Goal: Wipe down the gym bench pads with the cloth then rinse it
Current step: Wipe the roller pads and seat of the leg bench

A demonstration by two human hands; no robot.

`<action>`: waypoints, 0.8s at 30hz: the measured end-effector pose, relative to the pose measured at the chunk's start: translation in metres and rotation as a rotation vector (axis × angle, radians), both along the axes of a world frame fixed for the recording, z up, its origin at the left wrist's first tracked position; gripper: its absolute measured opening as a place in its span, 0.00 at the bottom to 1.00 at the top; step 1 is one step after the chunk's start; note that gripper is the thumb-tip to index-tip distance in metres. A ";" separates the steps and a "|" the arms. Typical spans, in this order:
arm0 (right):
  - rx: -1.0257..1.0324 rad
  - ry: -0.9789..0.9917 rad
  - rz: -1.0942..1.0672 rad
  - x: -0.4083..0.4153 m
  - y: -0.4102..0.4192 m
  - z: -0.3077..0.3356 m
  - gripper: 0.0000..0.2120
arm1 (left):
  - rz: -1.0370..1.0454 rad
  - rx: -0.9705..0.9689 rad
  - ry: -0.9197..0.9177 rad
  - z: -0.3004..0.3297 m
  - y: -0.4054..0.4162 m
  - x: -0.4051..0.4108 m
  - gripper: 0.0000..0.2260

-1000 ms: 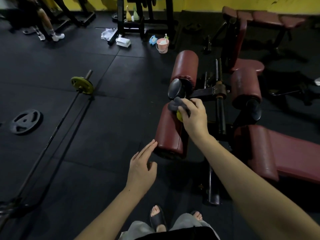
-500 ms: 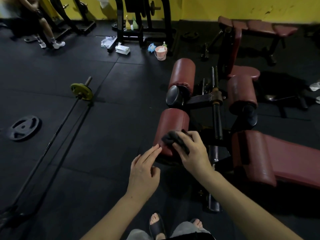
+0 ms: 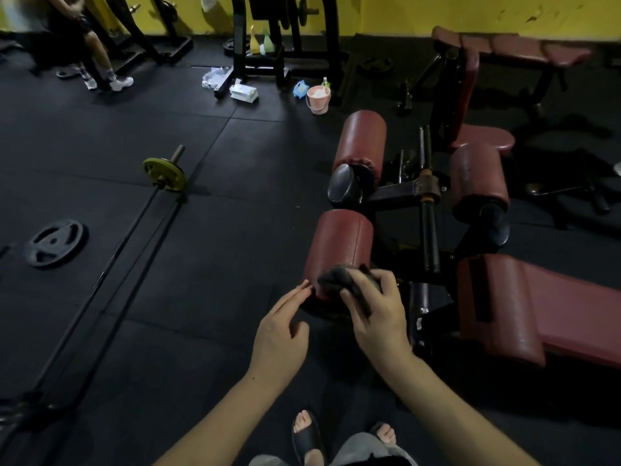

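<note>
A dark grey cloth [image 3: 332,280] lies bunched against the near end of a maroon roller pad [image 3: 341,245] on the gym bench. My right hand [image 3: 376,314] grips the cloth and holds it on that pad. My left hand [image 3: 280,334] hovers just left of the pad with its fingers straight, the fingertips close to the cloth. Two more roller pads stand behind, a far left roller pad [image 3: 363,137] and a right roller pad [image 3: 479,176]. The bench's long maroon seat pad [image 3: 544,307] stretches off to the right.
A pink bucket [image 3: 318,99] stands on the black rubber floor beyond the bench. A barbell with a yellow plate [image 3: 164,174] and a loose black plate [image 3: 53,243] lie to the left. Another maroon bench [image 3: 510,52] sits by the yellow wall. A person stands at far left.
My right hand has drawn the cloth from the far end of the near roller pad down to its near end. My left hand has moved a little closer to the cloth.
</note>
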State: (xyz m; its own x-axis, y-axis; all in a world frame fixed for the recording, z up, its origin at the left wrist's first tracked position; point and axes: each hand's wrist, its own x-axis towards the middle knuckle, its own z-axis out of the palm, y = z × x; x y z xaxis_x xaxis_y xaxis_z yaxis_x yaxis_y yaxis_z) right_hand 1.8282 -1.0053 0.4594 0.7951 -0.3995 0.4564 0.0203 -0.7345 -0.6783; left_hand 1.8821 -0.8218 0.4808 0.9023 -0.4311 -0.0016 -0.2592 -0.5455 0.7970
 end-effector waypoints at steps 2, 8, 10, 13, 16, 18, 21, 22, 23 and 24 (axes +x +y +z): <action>-0.027 0.006 0.061 -0.009 0.001 0.000 0.17 | 0.025 -0.032 0.021 -0.002 -0.001 0.003 0.30; 0.008 0.034 -0.124 0.099 -0.059 0.016 0.13 | 0.041 -0.020 0.089 -0.005 0.002 0.008 0.28; 0.080 0.055 -0.174 0.117 -0.065 0.022 0.14 | 0.029 0.031 0.066 0.000 0.001 0.006 0.28; 0.064 0.018 -0.137 0.087 -0.045 0.016 0.15 | -0.081 0.167 -0.059 0.001 0.000 0.003 0.32; 0.004 -0.004 -0.035 0.023 -0.010 0.006 0.16 | -0.107 0.201 -0.058 -0.005 0.002 0.005 0.35; -0.023 -0.001 0.054 -0.005 0.007 0.005 0.16 | -0.073 0.178 -0.032 -0.010 0.004 0.009 0.35; -0.075 0.009 0.060 0.019 -0.006 0.006 0.15 | -0.021 0.149 0.035 -0.009 0.003 0.013 0.33; -0.056 0.014 0.002 0.041 -0.019 0.006 0.14 | -0.020 0.157 0.051 -0.008 0.003 0.012 0.33; -0.023 0.020 -0.075 0.063 -0.032 0.009 0.14 | -0.024 0.170 0.059 -0.006 0.002 0.011 0.33; 0.020 0.038 -0.149 0.084 -0.047 0.011 0.14 | -0.028 0.183 0.065 -0.004 0.001 0.010 0.33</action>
